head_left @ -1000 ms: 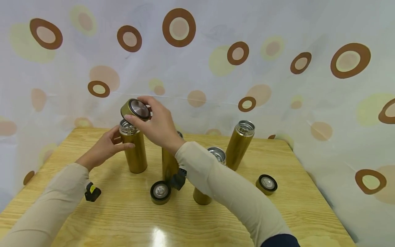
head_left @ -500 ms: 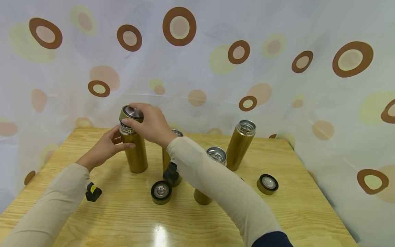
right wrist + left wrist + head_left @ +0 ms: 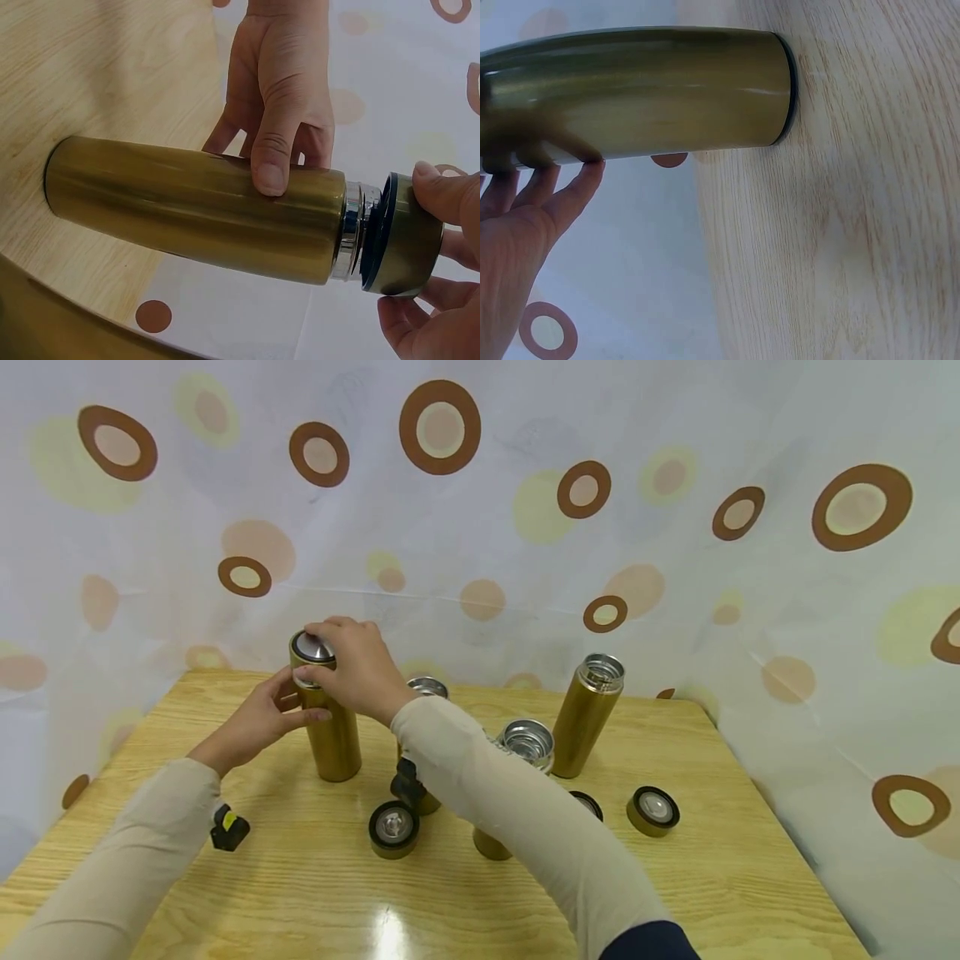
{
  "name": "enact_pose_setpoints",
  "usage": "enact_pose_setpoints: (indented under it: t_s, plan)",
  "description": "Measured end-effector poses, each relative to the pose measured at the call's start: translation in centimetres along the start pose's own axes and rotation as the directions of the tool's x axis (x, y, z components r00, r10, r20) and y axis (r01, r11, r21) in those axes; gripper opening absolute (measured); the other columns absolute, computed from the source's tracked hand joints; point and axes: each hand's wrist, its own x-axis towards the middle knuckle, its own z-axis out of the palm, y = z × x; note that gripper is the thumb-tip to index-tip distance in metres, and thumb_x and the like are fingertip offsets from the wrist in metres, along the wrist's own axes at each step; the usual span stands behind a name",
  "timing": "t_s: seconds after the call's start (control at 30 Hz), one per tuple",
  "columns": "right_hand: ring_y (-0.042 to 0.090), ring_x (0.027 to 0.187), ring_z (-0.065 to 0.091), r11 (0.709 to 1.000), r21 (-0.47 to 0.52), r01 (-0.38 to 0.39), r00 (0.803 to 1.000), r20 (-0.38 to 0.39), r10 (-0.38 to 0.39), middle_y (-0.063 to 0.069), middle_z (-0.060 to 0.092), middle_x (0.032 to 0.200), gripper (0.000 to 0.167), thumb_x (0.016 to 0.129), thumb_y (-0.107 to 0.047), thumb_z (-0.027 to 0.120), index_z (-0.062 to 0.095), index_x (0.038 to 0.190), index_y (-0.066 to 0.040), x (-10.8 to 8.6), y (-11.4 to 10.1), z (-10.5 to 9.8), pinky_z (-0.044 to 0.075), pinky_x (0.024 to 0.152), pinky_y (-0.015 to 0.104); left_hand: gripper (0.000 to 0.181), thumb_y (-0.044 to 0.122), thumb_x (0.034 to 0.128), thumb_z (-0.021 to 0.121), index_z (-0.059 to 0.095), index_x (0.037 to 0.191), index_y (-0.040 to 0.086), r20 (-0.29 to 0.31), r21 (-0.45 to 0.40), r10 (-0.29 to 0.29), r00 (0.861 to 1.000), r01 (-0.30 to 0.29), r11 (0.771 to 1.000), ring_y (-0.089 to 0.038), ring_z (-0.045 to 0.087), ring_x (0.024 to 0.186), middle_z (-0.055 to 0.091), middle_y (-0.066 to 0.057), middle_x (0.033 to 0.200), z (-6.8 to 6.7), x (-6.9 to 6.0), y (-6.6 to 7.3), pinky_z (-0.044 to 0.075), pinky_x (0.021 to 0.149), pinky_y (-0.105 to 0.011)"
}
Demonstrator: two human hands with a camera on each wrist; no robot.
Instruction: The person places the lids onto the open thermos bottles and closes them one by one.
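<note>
A gold thermos bottle (image 3: 332,739) stands upright at the left of the table. My left hand (image 3: 258,720) holds it near the top, thumb on the near side and fingers behind, as the right wrist view shows. With the fingers and thumb of my right hand (image 3: 362,667) I grip a gold lid (image 3: 411,244) that has a black rim and a shiny metal top. The lid sits over the bottle's mouth; in the right wrist view a stretch of silver threaded neck (image 3: 351,225) still shows between lid and body.
Uncapped gold bottles stand behind my right wrist, beside my forearm (image 3: 527,743) and at the back right (image 3: 588,714). Lids lie on the wooden table at front centre (image 3: 393,829), at right (image 3: 653,811) and partly behind my forearm (image 3: 588,803). A patterned cloth (image 3: 480,527) hangs behind.
My right hand has brought the lid down and left from above the bottle onto its mouth, levelling it from a tilt. The left hand keeps its hold on the bottle.
</note>
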Motion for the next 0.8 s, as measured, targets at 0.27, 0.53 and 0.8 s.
enact_pose_setpoints:
  t_s: [0.27,0.53,0.8]
  plan:
    - [0.019,0.121,0.047,0.999,-0.034,-0.007,1.0,-0.002,0.007,0.004,0.052,0.138,0.052,0.093,-0.035,0.064,0.052,0.138,-0.012,0.42,-0.03,0.14,0.034,0.103,0.028,0.078,0.024,0.0917,0.067,0.02,0.153,0.018,-0.004,0.001,-0.014,1.0,0.014,1.0,-0.047,0.025,0.138,0.031,-0.019,0.15,-0.08,0.03,0.02,0.033,0.105,-0.062]
    - [0.02,0.123,0.044,0.997,-0.069,-0.02,1.0,0.006,0.02,0.005,0.05,0.14,0.052,0.093,-0.037,0.063,0.052,0.138,-0.014,0.56,-0.06,0.3,0.034,0.104,0.028,0.078,0.026,0.0913,0.068,0.021,0.153,0.017,-0.015,0.015,-0.036,0.999,0.037,0.999,-0.048,0.022,0.139,0.028,-0.018,0.152,-0.17,-0.09,0.25,0.031,0.106,-0.063]
    - [0.022,0.124,0.044,0.996,-0.083,-0.035,0.999,0.013,0.036,0.005,0.048,0.142,0.053,0.093,-0.038,0.062,0.051,0.139,-0.015,0.61,-0.15,0.41,0.037,0.103,0.028,0.079,0.024,0.0916,0.067,0.019,0.153,0.015,-0.013,0.013,-0.033,0.999,0.033,0.999,-0.046,0.025,0.139,0.029,-0.017,0.151,-0.04,-0.23,0.33,0.034,0.106,-0.061]
